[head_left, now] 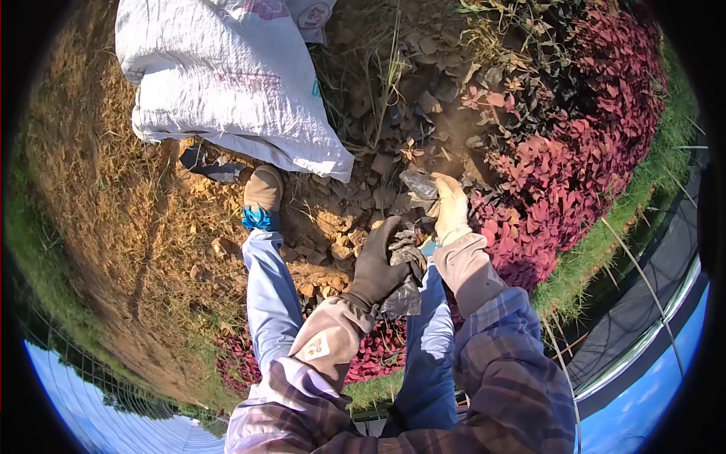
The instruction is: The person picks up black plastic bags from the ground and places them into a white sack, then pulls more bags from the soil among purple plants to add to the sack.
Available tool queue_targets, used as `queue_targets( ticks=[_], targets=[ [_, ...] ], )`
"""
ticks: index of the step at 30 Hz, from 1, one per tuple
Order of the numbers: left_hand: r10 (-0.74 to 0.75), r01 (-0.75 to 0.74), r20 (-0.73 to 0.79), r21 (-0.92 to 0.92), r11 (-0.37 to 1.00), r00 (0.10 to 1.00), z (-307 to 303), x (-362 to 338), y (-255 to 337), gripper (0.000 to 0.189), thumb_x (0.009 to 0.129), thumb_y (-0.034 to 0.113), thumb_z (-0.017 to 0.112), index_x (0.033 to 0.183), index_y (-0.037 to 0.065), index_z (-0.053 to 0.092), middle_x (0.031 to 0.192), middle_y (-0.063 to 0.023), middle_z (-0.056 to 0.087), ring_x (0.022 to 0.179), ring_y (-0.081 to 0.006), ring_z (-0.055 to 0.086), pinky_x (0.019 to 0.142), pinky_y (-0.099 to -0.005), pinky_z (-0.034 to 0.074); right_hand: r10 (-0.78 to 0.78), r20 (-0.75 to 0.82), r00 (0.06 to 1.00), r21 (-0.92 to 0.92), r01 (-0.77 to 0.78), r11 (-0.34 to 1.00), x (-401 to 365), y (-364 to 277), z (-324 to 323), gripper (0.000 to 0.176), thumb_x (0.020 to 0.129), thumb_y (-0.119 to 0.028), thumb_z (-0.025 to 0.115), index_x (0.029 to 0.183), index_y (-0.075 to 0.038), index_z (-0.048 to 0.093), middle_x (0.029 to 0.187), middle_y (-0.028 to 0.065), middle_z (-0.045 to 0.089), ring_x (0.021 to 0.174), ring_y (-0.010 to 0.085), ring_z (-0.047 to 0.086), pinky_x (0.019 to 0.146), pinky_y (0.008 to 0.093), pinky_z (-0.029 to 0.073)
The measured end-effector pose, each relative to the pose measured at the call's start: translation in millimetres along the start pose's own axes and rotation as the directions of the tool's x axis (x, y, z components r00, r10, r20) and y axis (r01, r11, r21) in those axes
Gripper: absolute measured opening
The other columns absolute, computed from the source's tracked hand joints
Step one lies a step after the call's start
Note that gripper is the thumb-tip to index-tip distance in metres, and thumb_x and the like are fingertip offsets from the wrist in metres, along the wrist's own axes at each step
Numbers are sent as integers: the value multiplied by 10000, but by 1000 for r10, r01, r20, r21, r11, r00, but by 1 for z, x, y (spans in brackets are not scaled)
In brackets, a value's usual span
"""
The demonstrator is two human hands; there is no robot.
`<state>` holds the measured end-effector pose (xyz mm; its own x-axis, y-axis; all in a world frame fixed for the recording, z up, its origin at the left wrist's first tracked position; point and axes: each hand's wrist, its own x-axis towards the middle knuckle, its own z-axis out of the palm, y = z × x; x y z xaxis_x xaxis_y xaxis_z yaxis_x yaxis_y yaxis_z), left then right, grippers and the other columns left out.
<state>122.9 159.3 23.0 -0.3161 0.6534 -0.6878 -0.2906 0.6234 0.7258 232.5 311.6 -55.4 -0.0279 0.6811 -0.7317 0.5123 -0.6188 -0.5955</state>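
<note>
My left hand (pixel 380 263), in a dark glove, is closed around a bunch of crumpled dark plastic bags (pixel 402 301) in front of my shins. To its right, my right hand (pixel 451 203) wears a pale glove. Its fingers are closed on a crumpled, soil-smeared plastic bag (pixel 418 184) just above the ground. Beneath both hands lie broken clods of soil (pixel 344 234) with dark scraps among them. A small reddish seedling (pixel 411 150) stands just beyond the right hand.
A large white woven sack (pixel 227 83) lies ahead on the left, near my brown shoe (pixel 263 189). Dark plastic scraps (pixel 208 164) poke out beside it. Dense red-leaved plants (pixel 560 166) fill the right side. Grass and a dark fence (pixel 643 303) lie beyond them.
</note>
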Motion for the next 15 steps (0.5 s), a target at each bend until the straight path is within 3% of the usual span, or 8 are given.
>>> queue_targets(
  ticks=[2, 3, 5, 8, 11, 12, 14, 15],
  targets=[
    [-75, 65, 88, 115, 991, 993, -1, 0, 6, 881, 625, 95, 722, 1406, 138, 317, 1208, -175, 509, 1119, -330, 522, 947, -364, 436, 29, 109, 994, 55, -36, 998, -31, 11, 10, 199, 906, -136, 543, 1036, -18, 637, 880, 17, 634, 693, 60, 522, 640, 199, 435],
    [-116, 93, 128, 174, 980, 985, -1, 0, 7, 941, 624, 124, 726, 1442, 182, 264, 1223, -181, 494, 1118, -359, 518, 942, -380, 444, 278, 115, 954, -87, -269, 959, -48, -6, 11, 230, 914, -192, 541, 1024, -15, 639, 902, 27, 637, 783, 82, 562, 732, 225, 452],
    [-147, 113, 150, 217, 970, 978, 0, 0, -2, 954, 633, 141, 719, 1457, 202, 241, 1205, -185, 506, 1095, -363, 527, 930, -384, 450, 114, 289, 951, -137, -76, 988, -60, 12, 7, 265, 919, -177, 529, 1099, -6, 620, 1010, 38, 641, 946, 119, 578, 853, 249, 435],
    [-108, 75, 125, 250, 965, 986, 1, -2, -21, 771, 626, 148, 712, 1346, 135, 439, 1145, -176, 537, 1070, -342, 540, 912, -370, 454, 535, 338, 774, 48, -582, 812, -81, 0, 7, 362, 934, -239, 520, 1220, -19, 550, 1128, 95, 606, 1057, 173, 560, 930, 311, 425],
    [-104, 91, 60, 198, 976, 993, 6, -4, -35, 614, 629, 145, 711, 1219, 100, 549, 1102, -159, 552, 1042, -338, 556, 898, -364, 460, 227, 356, 907, -377, -83, 922, -61, 8, -3, 450, 901, -384, 562, 1094, 23, 581, 969, 116, 633, 926, 199, 598, 835, 308, 460],
    [-83, 81, 3, 177, 981, 997, 9, -6, -37, 525, 636, 129, 706, 1146, 79, 592, 1086, -144, 558, 1013, -335, 569, 884, -356, 466, 195, 179, 964, -353, -122, 928, -41, 5, 5, 441, 879, -369, 604, 1108, 7, 578, 1019, 133, 632, 936, 210, 596, 838, 307, 461],
    [-155, 156, -17, 154, 976, 988, 7, -6, -33, 550, 648, 169, 724, 1176, 118, 578, 1086, -150, 558, 1024, -340, 565, 895, -369, 463, -256, 20, 966, -471, 235, 850, 27, 7, 12, 356, 883, -258, 627, 1114, 9, 582, 1059, 139, 635, 949, 213, 589, 858, 323, 456],
    [-191, 193, -25, 143, 971, 981, 6, -5, -33, 563, 654, 190, 733, 1191, 137, 571, 1086, -153, 559, 1030, -342, 563, 900, -376, 462, -371, -9, 929, -371, 341, 863, 64, 9, 16, 323, 893, -228, 613, 1098, 20, 588, 1031, 120, 641, 928, 197, 587, 850, 313, 460]
  ],
)
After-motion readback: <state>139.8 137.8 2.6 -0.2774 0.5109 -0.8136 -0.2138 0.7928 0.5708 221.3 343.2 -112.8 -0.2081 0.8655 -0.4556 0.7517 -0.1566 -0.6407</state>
